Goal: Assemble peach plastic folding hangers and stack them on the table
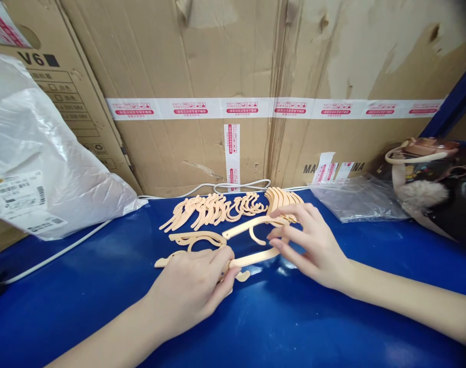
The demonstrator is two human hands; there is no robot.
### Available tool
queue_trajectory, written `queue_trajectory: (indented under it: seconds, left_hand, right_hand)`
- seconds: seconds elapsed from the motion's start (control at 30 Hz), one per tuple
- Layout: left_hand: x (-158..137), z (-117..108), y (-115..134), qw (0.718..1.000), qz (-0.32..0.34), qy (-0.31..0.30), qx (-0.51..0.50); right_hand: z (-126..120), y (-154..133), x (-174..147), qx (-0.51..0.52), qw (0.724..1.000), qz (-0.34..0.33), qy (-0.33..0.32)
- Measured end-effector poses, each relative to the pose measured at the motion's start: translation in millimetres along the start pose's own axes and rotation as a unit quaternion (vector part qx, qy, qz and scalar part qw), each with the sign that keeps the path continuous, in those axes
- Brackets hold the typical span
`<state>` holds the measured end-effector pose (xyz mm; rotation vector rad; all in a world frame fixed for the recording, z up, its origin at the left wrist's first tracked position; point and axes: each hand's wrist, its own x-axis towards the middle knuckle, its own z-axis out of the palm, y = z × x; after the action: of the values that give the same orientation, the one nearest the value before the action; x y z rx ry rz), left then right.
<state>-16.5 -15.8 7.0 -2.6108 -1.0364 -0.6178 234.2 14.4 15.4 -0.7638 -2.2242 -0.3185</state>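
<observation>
My left hand (198,278) is closed around one end of a peach plastic clothes hanger piece (254,258), whose bar points to the right. My right hand (309,243) has its fingertips at the far end of that bar. Its upper fingers lie over a second hanger piece (244,226) with a curved hook. Whether the two pieces are joined is hidden behind the fingers. Beside and behind my left hand, more hanger pieces (196,237) lie on the blue table (114,286).
Rows of peach hanger parts (210,209) and a stack of curved arms (281,199) lie at the back. Large cardboard boxes (187,148) stand behind. A white plastic parcel (45,148), a cable (60,253), a clear bag (355,199) and a dark bag (459,194) flank the table.
</observation>
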Motion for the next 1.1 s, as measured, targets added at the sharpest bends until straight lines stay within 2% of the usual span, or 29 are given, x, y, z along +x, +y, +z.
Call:
queue_trajectory:
  seconds: [0.33,0.5,0.7,0.77,0.87,0.93,1.1]
  left_hand:
    - [1.6,-3.6,-0.1,0.999,0.043,0.007,0.012]
    - [3.8,-7.9,-2.4,0.996,0.088,-0.006,-0.028]
    - [7.7,-11.8,-6.0,0.994,0.089,-0.057,-0.022]
    - [8.8,-9.2,-8.7,0.995,0.093,-0.044,0.009]
    - [9.1,-3.0,-12.7,0.993,0.098,0.023,0.056]
    - [8.0,1.0,-14.7,0.993,0.089,0.051,0.049]
    - [2.8,8.0,-17.9,0.998,0.048,0.031,0.013]
  right_hand:
    - [-1.2,17.2,6.5,0.031,0.99,0.027,-0.136]
    - [-0.2,21.6,4.8,0.013,0.989,0.036,-0.141]
    - [2.9,25.5,2.7,-0.059,0.984,0.028,-0.163]
    - [3.9,25.3,2.1,-0.079,0.982,0.021,-0.17]
    - [4.9,24.5,1.6,-0.089,0.981,0.024,-0.169]
    - [5.1,23.9,1.4,-0.088,0.982,0.026,-0.167]
    - [5.0,22.5,0.7,-0.095,0.981,0.029,-0.168]
